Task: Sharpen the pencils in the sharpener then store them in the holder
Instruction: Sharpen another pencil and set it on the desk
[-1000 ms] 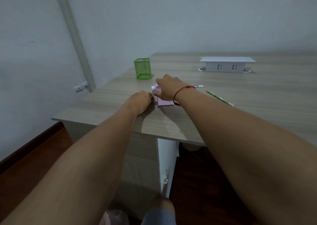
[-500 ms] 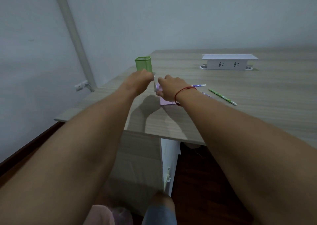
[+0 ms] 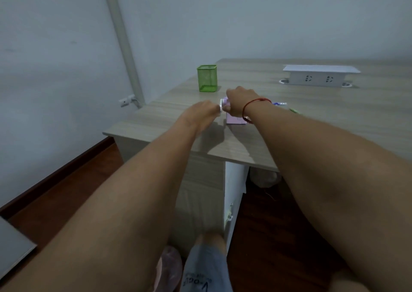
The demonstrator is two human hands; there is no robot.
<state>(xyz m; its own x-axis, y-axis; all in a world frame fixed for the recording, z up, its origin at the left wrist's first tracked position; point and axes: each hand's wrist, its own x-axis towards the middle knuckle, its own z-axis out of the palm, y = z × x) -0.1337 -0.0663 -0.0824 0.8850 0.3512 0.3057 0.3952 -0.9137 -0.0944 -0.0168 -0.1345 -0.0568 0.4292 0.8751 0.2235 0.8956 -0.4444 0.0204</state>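
Wood-grain desk (image 3: 312, 117) against a pale wall, corner nearest. Pink sharpener (image 3: 234, 120) near the front edge, mostly covered by the right hand (image 3: 239, 102), which curls over its top and holds it down. Left hand (image 3: 200, 115) curled at the white crank (image 3: 221, 109) on the sharpener's left side, apparently pinching its handle; fingertips hidden. Cannot tell whether a pencil sits in the sharpener.

Likely a light plastic box, stiff, prone to sliding or tipping while cranked, so best braced from above. Crank small, to be taken by finger pinch. Pencils thin, light, stiff, tips brittle, likely to roll; best taken mid-shaft.

Blue pencil (image 3: 279, 103) and green pencil (image 3: 294, 110) flat on the desk just right of the right wrist, partly hidden by the forearm. Green mesh holder (image 3: 207, 77) upright behind the hands, apart from them, path to it open. White socket box (image 3: 318, 76) far right, well clear. Red string (image 3: 256, 103) on the right wrist.
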